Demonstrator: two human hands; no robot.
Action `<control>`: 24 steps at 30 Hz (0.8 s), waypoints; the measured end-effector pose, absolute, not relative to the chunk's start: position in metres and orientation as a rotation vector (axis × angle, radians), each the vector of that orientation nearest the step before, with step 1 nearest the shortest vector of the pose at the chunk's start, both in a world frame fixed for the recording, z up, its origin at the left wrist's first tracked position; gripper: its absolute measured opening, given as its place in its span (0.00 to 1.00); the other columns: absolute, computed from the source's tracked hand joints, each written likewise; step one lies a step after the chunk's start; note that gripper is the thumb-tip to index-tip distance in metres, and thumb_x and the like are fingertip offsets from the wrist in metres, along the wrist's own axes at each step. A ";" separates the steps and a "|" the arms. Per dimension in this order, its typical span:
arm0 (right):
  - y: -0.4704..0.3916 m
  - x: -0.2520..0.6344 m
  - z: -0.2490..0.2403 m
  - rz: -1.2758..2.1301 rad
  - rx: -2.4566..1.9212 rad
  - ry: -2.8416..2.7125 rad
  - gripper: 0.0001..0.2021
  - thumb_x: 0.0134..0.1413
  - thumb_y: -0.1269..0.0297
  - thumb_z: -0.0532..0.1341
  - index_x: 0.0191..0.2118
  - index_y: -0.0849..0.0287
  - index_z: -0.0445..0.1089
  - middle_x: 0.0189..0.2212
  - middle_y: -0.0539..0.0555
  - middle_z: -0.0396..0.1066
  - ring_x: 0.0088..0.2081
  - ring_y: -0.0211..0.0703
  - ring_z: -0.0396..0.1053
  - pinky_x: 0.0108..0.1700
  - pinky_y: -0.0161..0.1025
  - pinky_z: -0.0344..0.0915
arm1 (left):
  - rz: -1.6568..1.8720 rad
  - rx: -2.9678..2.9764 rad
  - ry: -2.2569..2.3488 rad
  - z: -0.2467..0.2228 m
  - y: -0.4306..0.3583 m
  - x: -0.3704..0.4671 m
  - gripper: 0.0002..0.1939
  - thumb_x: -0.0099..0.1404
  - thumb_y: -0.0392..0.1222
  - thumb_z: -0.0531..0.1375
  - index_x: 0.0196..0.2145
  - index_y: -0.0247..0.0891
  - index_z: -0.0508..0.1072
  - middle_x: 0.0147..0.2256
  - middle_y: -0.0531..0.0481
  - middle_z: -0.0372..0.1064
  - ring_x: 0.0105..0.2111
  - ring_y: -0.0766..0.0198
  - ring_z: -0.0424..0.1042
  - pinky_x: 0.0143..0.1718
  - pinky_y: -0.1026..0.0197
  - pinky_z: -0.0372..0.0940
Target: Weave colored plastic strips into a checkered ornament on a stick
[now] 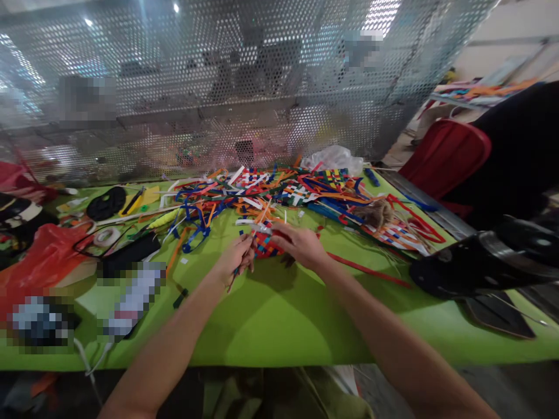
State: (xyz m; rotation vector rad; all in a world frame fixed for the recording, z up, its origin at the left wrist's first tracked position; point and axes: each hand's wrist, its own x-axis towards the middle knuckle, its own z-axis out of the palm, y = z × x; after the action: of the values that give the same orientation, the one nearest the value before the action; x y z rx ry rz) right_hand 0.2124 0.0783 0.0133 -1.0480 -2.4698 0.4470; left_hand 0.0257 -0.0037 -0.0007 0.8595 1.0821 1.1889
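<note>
Between my hands is a small woven piece [267, 249] of red, blue and orange strips, just above the green table. My left hand [238, 256] is closed at its left side, pinching thin strips whose ends hang below the fingers. From the right, my right hand [301, 244] reaches over the piece, its fingers closed on the upper edge. A whitish strip or flat tool [262, 228] lies by those fingertips; its kind is unclear. The far side of the weave and some fingertips are hidden.
A heap of coloured strips [205, 201] and woven pieces spreads along the back, before a perforated metal screen [262, 87]. On the left are a red plastic bag [39, 262], a tape roll [105, 235] and a black case [131, 256]. A black cylinder [471, 265] stands right.
</note>
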 end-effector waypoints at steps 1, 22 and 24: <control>0.075 0.209 0.012 0.420 -1.006 -2.535 0.22 0.63 0.45 0.49 0.51 0.49 0.71 0.40 0.52 0.77 0.35 0.44 0.73 0.32 0.35 0.59 | 1.190 0.851 1.090 -0.002 -0.003 0.026 0.18 0.63 0.56 0.58 0.29 0.38 0.64 0.09 0.66 0.49 0.07 0.75 0.46 0.17 0.66 0.59; 0.102 0.213 0.005 0.006 -1.213 -2.515 0.25 0.64 0.43 0.46 0.53 0.50 0.71 0.41 0.54 0.77 0.36 0.45 0.72 0.29 0.37 0.52 | 1.189 0.775 0.991 0.008 -0.009 0.031 0.16 0.65 0.53 0.57 0.29 0.38 0.61 0.11 0.66 0.45 0.08 0.77 0.43 0.15 0.69 0.54; 0.105 0.212 0.004 0.013 -1.202 -2.510 0.25 0.64 0.43 0.46 0.52 0.50 0.71 0.40 0.55 0.77 0.36 0.45 0.71 0.29 0.36 0.52 | 1.186 0.775 0.980 0.007 -0.008 0.030 0.16 0.65 0.52 0.57 0.30 0.39 0.61 0.11 0.66 0.45 0.08 0.77 0.43 0.15 0.70 0.54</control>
State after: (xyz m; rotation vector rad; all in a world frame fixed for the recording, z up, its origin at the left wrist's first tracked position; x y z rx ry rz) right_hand 0.2117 0.1051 0.0044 -1.2024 -2.5095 0.0133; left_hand 0.0304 -0.0083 0.0067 0.7752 0.9805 1.1864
